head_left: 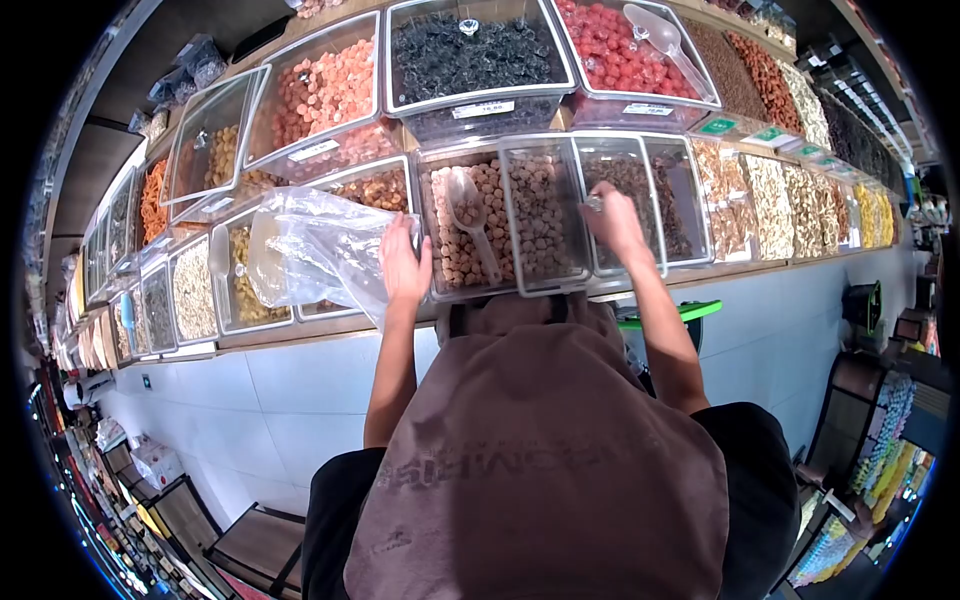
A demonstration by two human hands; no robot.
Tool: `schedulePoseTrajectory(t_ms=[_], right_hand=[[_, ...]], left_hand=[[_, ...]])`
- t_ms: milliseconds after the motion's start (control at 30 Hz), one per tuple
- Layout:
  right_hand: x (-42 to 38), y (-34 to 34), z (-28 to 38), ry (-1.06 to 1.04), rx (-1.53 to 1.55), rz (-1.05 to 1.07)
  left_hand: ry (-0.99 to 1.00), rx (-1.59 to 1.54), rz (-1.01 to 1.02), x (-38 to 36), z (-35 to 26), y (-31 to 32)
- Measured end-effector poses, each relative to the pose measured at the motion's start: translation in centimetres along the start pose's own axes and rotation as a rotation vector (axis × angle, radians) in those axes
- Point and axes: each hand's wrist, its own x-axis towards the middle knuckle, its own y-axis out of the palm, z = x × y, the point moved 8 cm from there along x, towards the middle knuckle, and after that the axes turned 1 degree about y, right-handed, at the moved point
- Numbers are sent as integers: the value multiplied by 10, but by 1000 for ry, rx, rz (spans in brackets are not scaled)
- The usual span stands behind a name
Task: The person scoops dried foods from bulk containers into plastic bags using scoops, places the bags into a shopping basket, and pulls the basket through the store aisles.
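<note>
My left hand holds a clear plastic bag by its right edge, fingers pointing forward. The bag spreads leftward over the neighbouring bins and looks empty. My right hand grips the small knob of a clear lid. That lid lies partly over a bin of round brown nuts and partly over the bin to its right. A clear scoop rests on the nuts in the uncovered left part.
Behind are lidded bins of orange candies, dark dried fruit and red fruit with another scoop. More open bins run to the right. A green-edged item sits below the counter.
</note>
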Motion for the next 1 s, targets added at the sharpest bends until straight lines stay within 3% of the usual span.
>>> schedulePoseTrajectory(t_ms=[100,233,367,467,600,767,1000], right_hand=[[4,29,38,-46,12,34],[17,75,76,-176,-39,107],[25,105,97,-340,-50,50],[24,115,101,-246,-38,114],[25,125,98,-324,-15,41],[26,138,87,-252,-17,187],[25,144,74,-289,38,68]], left_hand=[[-144,-149,39,2,9,5],[-88,-133,55,-1,27,5],[-159,-90,-37,-6,55,-6],[-174,-59,-27,-6,61,-10],[-194,-5,24,-3,52,-13],[-108,118,96,-1,24,-2],[-90,196,153,4,11,15]])
